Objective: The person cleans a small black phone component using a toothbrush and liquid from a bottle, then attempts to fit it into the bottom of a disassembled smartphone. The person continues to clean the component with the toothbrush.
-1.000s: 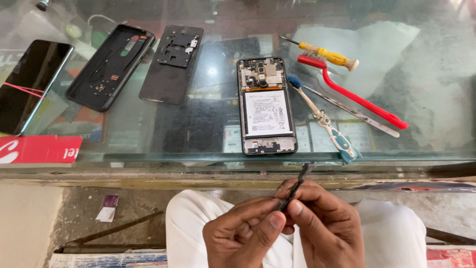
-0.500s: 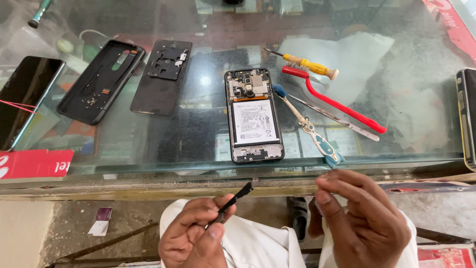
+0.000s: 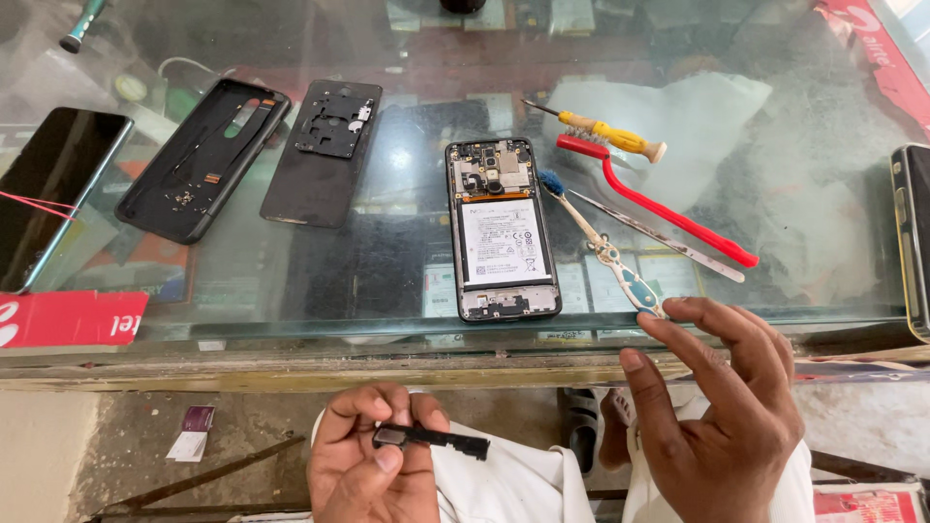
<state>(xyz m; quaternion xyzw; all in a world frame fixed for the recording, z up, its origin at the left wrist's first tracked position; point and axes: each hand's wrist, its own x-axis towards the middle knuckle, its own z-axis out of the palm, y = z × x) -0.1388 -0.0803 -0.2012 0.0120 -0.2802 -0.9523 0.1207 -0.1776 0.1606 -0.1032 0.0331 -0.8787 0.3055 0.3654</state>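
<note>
1. The left hand [image 3: 373, 465] sits low over the lap, below the counter edge. Its thumb and fingers pinch one end of a thin, flat black plastic strip [image 3: 433, 439], which lies roughly level and juts out to the right.
2. The right hand [image 3: 717, 407] is raised with fingers spread and lightly curled. It holds nothing, and its fingertips are near the front edge of the glass counter top [image 3: 242, 291].
3. Just beyond those fingertips lies a slim tool with a blue tip and blue-and-white handle [image 3: 603, 247], resting slantwise on the glass.
4. Left of that tool is an opened black smartphone [image 3: 502, 228], back cover off. Within its frame sit a white-labelled battery in the middle, a circuit board with camera parts at the far end and a small board at the near end.
5. Farther left lies a flat black inner plate [image 3: 320, 155], and beside it an empty black phone back shell [image 3: 201, 160], hollow side up, with a few tiny bits lying loose inside.
6. At the far left is a dark-screened phone [image 3: 53, 189].
7. On the right side of the glass lie a yellow-handled screwdriver [image 3: 605, 131], a red-handled brush [image 3: 654, 199] and thin metal tweezers [image 3: 659, 237], close together.
</note>
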